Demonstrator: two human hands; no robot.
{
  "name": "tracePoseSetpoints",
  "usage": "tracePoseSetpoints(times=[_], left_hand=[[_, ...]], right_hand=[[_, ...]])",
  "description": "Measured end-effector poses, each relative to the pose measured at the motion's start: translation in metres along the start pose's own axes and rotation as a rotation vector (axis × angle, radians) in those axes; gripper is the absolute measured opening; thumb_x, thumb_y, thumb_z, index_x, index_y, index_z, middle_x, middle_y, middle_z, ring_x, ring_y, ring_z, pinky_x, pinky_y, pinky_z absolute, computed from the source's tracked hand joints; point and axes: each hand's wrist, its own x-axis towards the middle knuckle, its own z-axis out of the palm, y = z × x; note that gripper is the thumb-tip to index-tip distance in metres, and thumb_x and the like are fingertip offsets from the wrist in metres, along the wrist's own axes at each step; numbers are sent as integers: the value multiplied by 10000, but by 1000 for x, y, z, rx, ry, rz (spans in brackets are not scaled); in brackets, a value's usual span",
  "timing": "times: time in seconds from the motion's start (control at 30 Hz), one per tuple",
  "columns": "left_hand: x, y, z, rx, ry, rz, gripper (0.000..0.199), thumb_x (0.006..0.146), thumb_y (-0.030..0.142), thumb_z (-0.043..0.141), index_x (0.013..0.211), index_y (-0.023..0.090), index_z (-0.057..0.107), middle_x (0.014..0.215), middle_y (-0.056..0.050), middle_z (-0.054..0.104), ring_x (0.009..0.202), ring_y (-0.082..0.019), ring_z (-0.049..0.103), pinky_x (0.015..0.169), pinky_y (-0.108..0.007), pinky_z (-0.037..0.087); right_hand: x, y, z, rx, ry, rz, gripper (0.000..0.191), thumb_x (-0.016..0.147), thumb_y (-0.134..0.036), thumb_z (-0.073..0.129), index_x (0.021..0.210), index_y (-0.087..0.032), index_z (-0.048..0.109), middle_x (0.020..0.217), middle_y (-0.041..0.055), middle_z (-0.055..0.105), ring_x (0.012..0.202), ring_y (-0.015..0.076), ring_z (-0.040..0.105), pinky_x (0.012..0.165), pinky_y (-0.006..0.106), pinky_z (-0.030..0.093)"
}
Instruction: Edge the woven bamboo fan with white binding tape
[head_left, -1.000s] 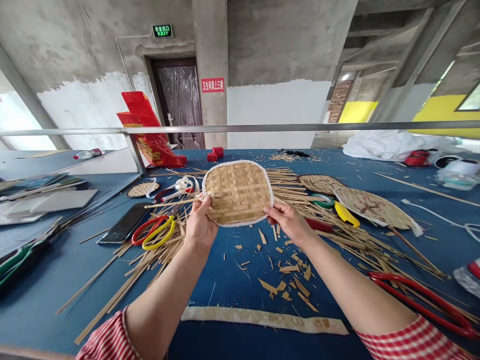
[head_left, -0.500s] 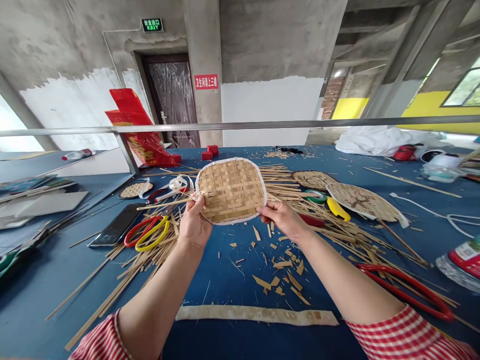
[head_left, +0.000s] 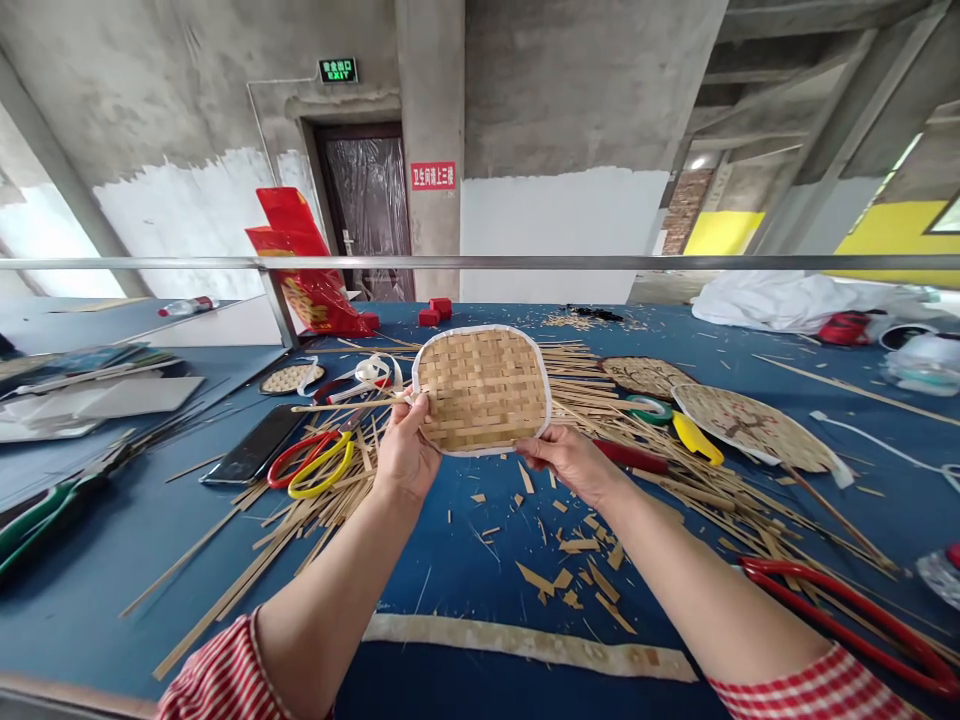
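A woven bamboo fan (head_left: 484, 385) with a white edging strip is held up above the table between both hands. My left hand (head_left: 407, 445) pinches its left side, where a thin stick handle (head_left: 349, 403) juts out to the left. At the lower right corner my right hand (head_left: 566, 458) grips the rim between thumb and fingers. Just left of my left hand lie scissors (head_left: 315, 465) with one red and one yellow handle. A roll of white tape (head_left: 375, 371) sits behind them. Bamboo offcuts (head_left: 581, 570) are scattered below the fan.
Bamboo strips (head_left: 247, 590) spread out on both sides. A phone (head_left: 251, 445) lies at left, green-handled pliers (head_left: 49, 510) farther left. Two finished fans (head_left: 761, 425), (head_left: 649, 377) rest at right, with a yellow-handled tool (head_left: 696, 438) and red-handled shears (head_left: 847, 610). A pale cloth strip (head_left: 525, 645) lies in front.
The whole scene has shifted slightly right and down in view as the head turned a little left. Both hands still hold the fan in much the same pose.
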Motion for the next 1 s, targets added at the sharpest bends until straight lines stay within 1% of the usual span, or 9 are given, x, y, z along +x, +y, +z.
tracePoseSetpoints(times=[0.13,0.23,0.27,0.33,0.47,0.57,0.67,0.83,1.0], left_hand=[[2,3,-1,21,-3,-9,138,729,109,519,830,202,529,800,12,626,733,-125,604,664,-255,487],[4,5,-3,37,-14,-3,126,729,112,522,820,198,531,797,9,627,719,-128,609,642,-252,493],[4,5,-4,43,-25,-4,127,728,111,524,821,198,533,799,9,629,719,-130,610,638,-254,496],[4,5,-5,62,-52,-22,141,729,115,525,841,200,539,810,3,633,727,-137,613,631,-260,501],[1,3,-3,108,-58,-73,128,733,124,518,842,184,550,802,-11,639,715,-135,618,616,-242,504],[-3,1,0,124,-48,-114,122,732,122,510,832,180,547,784,-11,642,687,-133,620,604,-243,504],[-6,-2,0,152,-60,-159,133,719,134,529,843,175,548,766,-12,643,664,-137,619,588,-245,501],[-8,-6,-2,158,-58,-166,93,688,158,590,767,171,543,722,6,637,640,-122,609,556,-200,469],[-7,-3,0,158,-30,-156,114,670,138,599,763,172,542,688,19,629,612,-116,601,560,-203,464]], right_hand=[[-2,-2,-1,-7,-14,6,245,629,-392,637,591,-154,591,538,-23,555,531,104,493,569,259,376],[-6,-10,-8,-17,-63,20,248,629,-406,635,660,-161,614,615,-3,581,563,109,495,551,249,377],[-7,-13,-12,-22,-57,3,253,640,-415,625,690,-167,614,635,-3,580,570,108,493,542,242,374],[-7,-18,-20,-38,10,-64,279,685,-452,570,728,-179,601,648,-6,571,580,109,494,534,235,372],[-4,-20,-32,-70,217,-203,360,757,-522,426,717,-192,567,629,-11,549,580,117,494,561,247,386],[-2,-20,-35,-111,351,-275,364,776,-526,383,704,-202,533,624,-17,520,573,117,475,566,243,379],[-5,-23,-35,-195,458,-324,365,784,-516,375,649,-198,491,573,-20,455,539,117,429,526,233,351],[-12,-31,-31,-350,543,-354,318,778,-480,416,660,-196,500,548,-27,422,521,115,388,497,224,296],[-13,-33,-30,-459,534,-344,362,786,-480,398,576,-189,448,500,-32,380,482,109,356,476,231,256]])
